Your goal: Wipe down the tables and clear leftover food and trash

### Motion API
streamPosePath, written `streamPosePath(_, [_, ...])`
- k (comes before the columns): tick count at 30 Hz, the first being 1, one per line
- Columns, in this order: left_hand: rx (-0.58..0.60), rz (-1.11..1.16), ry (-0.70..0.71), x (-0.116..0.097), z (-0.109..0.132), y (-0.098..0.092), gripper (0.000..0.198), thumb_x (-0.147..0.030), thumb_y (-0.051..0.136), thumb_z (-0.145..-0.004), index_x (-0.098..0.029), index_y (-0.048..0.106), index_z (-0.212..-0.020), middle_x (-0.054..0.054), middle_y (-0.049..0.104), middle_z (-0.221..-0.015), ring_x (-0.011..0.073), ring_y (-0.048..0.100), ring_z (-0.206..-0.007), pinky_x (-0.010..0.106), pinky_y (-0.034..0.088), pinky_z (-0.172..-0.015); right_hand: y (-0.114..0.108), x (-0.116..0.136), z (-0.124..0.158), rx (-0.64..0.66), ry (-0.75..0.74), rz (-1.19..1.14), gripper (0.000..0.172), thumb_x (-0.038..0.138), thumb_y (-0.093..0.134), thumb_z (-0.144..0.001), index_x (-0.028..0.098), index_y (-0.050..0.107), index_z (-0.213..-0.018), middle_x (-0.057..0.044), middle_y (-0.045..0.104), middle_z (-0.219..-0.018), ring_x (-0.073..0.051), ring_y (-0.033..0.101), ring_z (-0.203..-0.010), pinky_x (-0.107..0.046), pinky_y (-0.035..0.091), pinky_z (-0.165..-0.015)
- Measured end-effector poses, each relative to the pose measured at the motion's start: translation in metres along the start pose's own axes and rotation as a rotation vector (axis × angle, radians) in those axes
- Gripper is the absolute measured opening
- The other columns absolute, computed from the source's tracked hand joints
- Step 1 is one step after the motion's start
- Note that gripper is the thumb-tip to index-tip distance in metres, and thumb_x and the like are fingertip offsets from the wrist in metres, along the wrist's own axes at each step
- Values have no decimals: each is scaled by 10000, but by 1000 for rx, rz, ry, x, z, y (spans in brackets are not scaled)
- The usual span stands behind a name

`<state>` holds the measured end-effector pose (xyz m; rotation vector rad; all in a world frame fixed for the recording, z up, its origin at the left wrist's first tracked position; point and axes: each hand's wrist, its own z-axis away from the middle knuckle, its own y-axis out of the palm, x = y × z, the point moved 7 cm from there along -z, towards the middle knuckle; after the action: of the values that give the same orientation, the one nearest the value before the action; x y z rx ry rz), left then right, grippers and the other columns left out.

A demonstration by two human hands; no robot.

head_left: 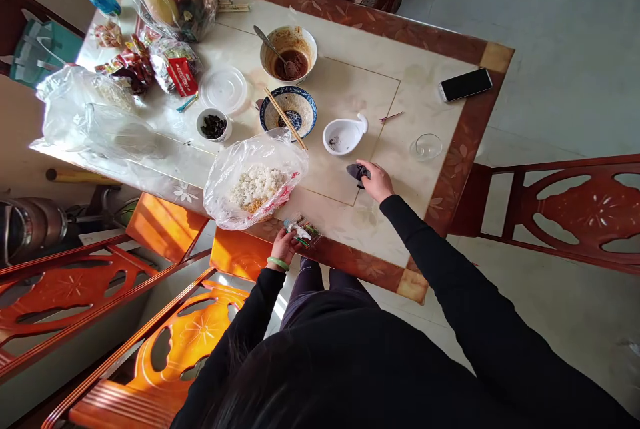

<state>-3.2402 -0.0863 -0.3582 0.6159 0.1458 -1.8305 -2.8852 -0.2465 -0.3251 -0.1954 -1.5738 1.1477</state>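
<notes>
Spanning the scene, the table (327, 179) is partly hidden at far left by plastic bags (75, 109). The rice bag (219, 187) sits nearer. Right of it, just near the white dish (344, 135), the right hand (377, 182) is clamped on a dark item (357, 172), unidentifiable. Red packet (183, 77), far left: lettering illegible. Left hand (283, 244): at a white wad (299, 231), near edge; grip undeterminable.

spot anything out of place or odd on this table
A thin reddish stick lies loose on the tabletop beyond the right hand, apart from any dish, like a dropped scrap. A few dark bits sit in the white dish, perhaps residue. I see no clear spill or breakage.
</notes>
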Motion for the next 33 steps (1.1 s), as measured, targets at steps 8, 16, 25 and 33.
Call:
streamPosePath(8, [-28, 26, -12, 4, 0, -1, 507, -154, 940, -627, -211, 593, -993, -46, 716, -769, 124, 682, -554, 228, 551, -516, -59, -32, -82, -97, 53, 142, 644, -3, 500, -895, 143, 641, -1506, -120, 632, -1540, -275, 535, -1433, -497, 375, -1285])
streamPosePath(16, [-39, 31, -28, 4, 0, -3, 475, -141, 944, -645, -203, 612, -979, -20, 728, -778, 142, 702, -602, 245, 560, -555, 29, 10, 99, 61, -83, 89, 603, 34, 399, -951, 253, 778, -1366, -56, 708, -1453, -283, 602, -1237, -460, 503, -1164])
streamPosePath(25, [-41, -14, -30, -2, -2, -6, 403, -101, 892, -688, -196, 625, -975, -20, 727, -778, 151, 695, -577, 271, 582, -545, -34, -73, 31, -343, 179, 78, 629, 40, 398, -864, 192, 793, -1329, -144, 696, -1401, -340, 581, -1280, -583, 439, -1193])
streamPosePath(33, [-65, -41, -36, -5, -2, -5, 398, -94, 912, -697, -191, 631, -963, -12, 720, -768, 150, 685, -576, 266, 560, -557, 19, -8, 100, -19, -129, 14, 597, 57, 484, -874, 260, 787, -1346, -90, 717, -1418, -319, 574, -1313, -530, 471, -1216])
